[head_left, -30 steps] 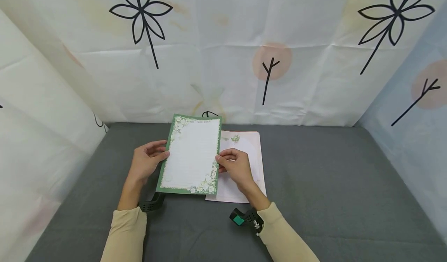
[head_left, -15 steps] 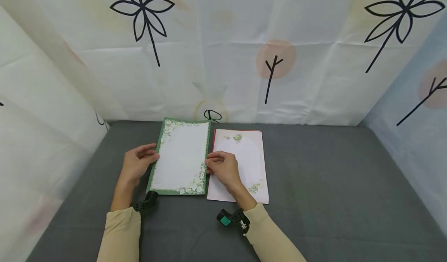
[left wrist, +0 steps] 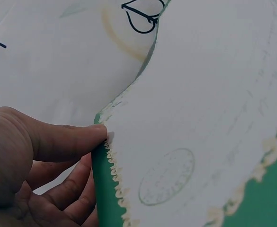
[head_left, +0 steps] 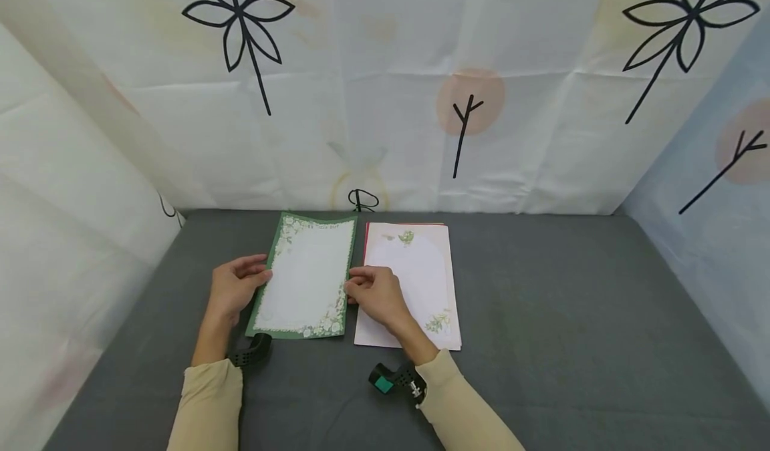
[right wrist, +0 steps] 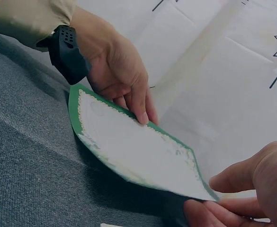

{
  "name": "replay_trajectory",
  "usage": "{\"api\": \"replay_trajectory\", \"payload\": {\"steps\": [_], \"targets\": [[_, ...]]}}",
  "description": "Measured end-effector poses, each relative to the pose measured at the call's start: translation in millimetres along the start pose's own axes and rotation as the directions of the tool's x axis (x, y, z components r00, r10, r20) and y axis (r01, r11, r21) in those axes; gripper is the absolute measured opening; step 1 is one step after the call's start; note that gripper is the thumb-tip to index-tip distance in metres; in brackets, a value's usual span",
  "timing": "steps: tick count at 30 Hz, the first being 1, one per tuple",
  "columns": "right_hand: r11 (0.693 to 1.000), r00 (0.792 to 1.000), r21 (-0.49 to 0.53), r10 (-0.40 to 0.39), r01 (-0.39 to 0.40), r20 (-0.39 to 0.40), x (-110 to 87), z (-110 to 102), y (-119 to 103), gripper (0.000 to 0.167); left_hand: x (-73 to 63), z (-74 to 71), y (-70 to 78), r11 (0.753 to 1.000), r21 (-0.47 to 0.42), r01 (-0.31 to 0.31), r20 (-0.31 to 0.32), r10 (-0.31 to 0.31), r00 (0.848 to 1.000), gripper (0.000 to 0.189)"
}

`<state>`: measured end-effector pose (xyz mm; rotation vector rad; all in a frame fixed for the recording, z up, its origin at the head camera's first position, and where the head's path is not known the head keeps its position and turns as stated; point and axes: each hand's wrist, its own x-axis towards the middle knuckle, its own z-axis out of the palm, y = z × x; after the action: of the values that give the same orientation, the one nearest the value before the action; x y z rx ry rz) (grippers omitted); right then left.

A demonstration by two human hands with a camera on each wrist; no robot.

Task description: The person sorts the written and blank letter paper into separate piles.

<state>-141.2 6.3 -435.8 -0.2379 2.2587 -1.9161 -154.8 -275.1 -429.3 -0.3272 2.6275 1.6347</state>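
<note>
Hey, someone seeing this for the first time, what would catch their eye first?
Probably the green-bordered sheet, pinched at its side edges by the left hand and right hand. To its right, on the grey table, lies a pale floral sheet with red showing at its edge. Behind, bold black flowers stand out on the white backdrop.

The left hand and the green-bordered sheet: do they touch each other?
Touching. The left wrist view shows the left hand pinching the green-bordered sheet, its thumb lying on the edge.
</note>
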Motion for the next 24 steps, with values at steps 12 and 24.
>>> {"api": "replay_trajectory", "payload": {"steps": [12,24], "targets": [[0.979,0.999,-0.205,0.010,-0.002,0.036,-0.6,-5.1,-1.1,0.031,0.6,7.9,2.6,0.989,0.147,-0.005,-0.014,0.007,1.000,0.042],[0.955,0.997,-0.292,-0.070,0.058,-0.032,-0.3,15.4,-1.1,0.027,-2.0,5.6,3.2,0.978,0.206,0.021,-0.095,-0.001,0.995,0.039]]}}
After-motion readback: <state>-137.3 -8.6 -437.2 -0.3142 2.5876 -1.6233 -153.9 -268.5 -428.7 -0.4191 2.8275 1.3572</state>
